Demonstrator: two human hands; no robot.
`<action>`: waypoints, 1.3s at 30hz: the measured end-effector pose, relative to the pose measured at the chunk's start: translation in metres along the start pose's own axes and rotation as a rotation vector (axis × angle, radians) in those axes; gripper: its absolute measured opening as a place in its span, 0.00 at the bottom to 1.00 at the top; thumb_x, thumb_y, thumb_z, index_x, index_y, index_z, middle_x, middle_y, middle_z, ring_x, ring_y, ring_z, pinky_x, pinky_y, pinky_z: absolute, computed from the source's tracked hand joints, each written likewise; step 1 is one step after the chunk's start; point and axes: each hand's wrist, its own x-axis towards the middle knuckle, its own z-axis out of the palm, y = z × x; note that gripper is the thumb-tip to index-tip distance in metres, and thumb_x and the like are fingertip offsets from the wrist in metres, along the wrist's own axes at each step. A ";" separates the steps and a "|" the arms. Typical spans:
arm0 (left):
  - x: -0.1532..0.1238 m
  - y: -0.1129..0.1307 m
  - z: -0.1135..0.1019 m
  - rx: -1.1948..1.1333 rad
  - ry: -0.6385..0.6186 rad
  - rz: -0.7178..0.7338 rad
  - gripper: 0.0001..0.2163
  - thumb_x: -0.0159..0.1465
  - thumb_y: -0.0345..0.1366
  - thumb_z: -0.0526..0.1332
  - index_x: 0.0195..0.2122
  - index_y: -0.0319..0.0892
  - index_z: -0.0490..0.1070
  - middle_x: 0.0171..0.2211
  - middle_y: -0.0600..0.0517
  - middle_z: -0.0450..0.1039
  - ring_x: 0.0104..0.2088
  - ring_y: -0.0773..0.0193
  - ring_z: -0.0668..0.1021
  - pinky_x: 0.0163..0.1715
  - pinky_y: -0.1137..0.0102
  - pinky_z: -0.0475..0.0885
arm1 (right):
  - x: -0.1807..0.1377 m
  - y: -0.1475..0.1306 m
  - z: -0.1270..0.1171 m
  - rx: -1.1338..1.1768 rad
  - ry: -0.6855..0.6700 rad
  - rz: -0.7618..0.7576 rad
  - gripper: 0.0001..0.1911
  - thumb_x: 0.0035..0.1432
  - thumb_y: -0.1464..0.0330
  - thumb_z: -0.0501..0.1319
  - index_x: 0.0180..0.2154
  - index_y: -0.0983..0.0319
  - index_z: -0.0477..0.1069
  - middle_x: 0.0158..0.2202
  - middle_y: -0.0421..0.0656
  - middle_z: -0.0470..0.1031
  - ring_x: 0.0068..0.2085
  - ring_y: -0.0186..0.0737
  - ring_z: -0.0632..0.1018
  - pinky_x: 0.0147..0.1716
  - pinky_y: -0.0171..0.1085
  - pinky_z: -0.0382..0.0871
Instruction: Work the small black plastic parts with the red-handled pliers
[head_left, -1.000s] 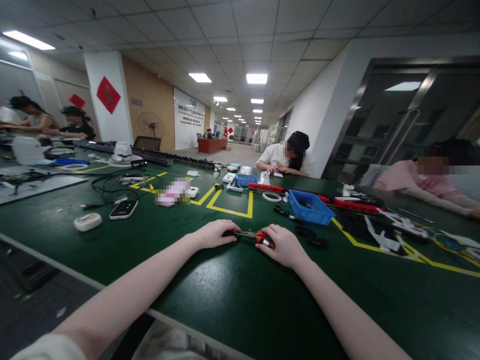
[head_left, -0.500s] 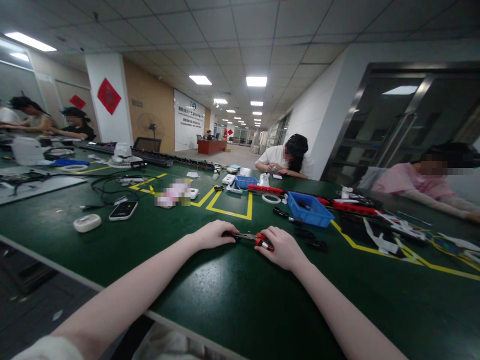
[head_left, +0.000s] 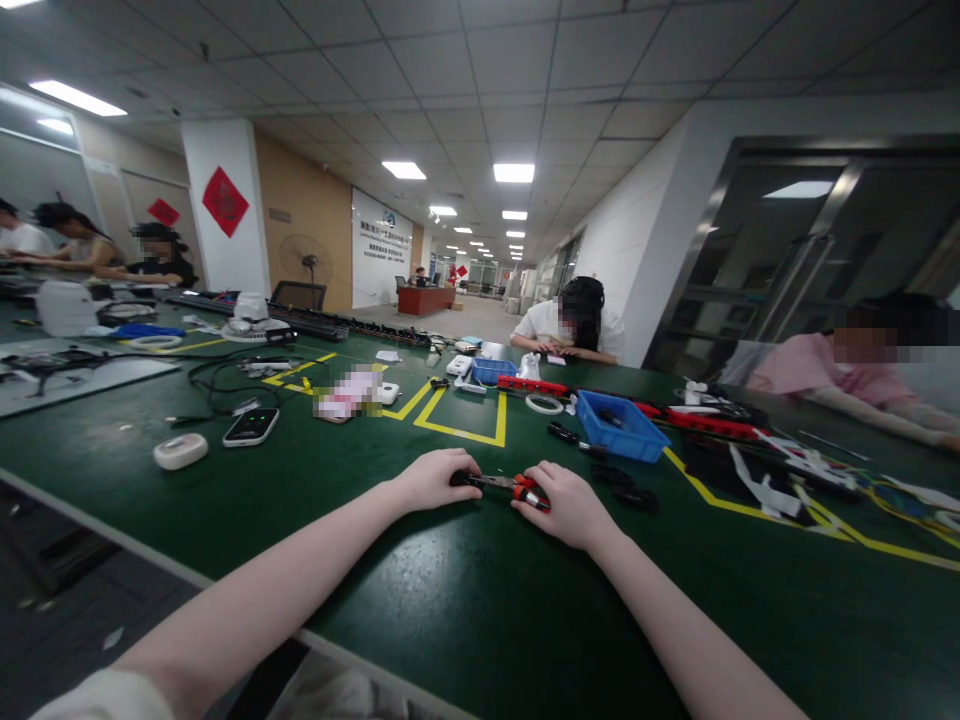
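Note:
Fingers of my right hand (head_left: 566,503) wrap round the red-and-black handles of a pair of pliers (head_left: 499,482). The jaws point left and meet a small black part (head_left: 466,480), which my left hand (head_left: 437,478) pinches between thumb and fingers. Most of that part is hidden, so its kind cannot be made out. Both hands are held low over the green table (head_left: 450,600), close to each other.
Right of my hands stand a blue bin (head_left: 619,425) and black connectors (head_left: 626,488). Farther left lie a phone-like device (head_left: 251,427), a white case (head_left: 180,451) and black cables (head_left: 217,385). A roll of white tape (head_left: 544,404) lies behind. Several people sit round the table.
The camera view has shifted slightly, so things appear a little lower and to the right. Both hands keep their hold on the pliers and the black part.

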 end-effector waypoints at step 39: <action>-0.003 -0.006 -0.008 0.038 -0.040 0.123 0.12 0.64 0.36 0.61 0.49 0.43 0.73 0.52 0.47 0.73 0.53 0.58 0.75 0.55 0.64 0.68 | 0.000 0.003 0.002 0.068 -0.030 0.021 0.16 0.59 0.56 0.60 0.41 0.61 0.70 0.38 0.47 0.74 0.39 0.44 0.75 0.38 0.41 0.69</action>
